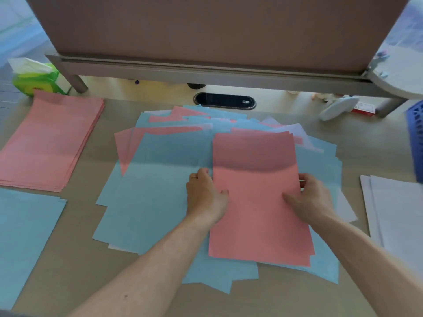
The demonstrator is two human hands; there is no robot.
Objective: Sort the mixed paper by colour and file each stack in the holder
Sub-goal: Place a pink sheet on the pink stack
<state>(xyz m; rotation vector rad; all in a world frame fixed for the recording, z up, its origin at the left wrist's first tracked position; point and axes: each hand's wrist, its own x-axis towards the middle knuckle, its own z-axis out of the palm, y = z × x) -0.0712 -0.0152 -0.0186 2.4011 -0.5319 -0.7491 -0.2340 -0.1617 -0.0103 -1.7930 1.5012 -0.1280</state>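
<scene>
A mixed pile of blue, pink and white paper (pixel 160 197) lies spread in the middle of the desk. On top of it sits a small bundle of pink sheets (pixel 258 202). My left hand (pixel 206 195) grips the bundle's left edge, thumb on top. At the right edge my right hand (pixel 313 197) holds the same bundle, thumb on top and fingers curled under. A sorted pink stack (pixel 48 143) lies at the far left, a blue stack (pixel 25 239) at the near left, a white stack (pixel 398 216) at the right.
A blue plastic holder (pixel 415 143) shows at the right edge. A green tissue pack (pixel 34 76) stands at the back left. A brown partition panel (pixel 206 30) closes off the back, with a black cable port (pixel 224 101) below it and a white handheld device (pixel 336 107) at the back right.
</scene>
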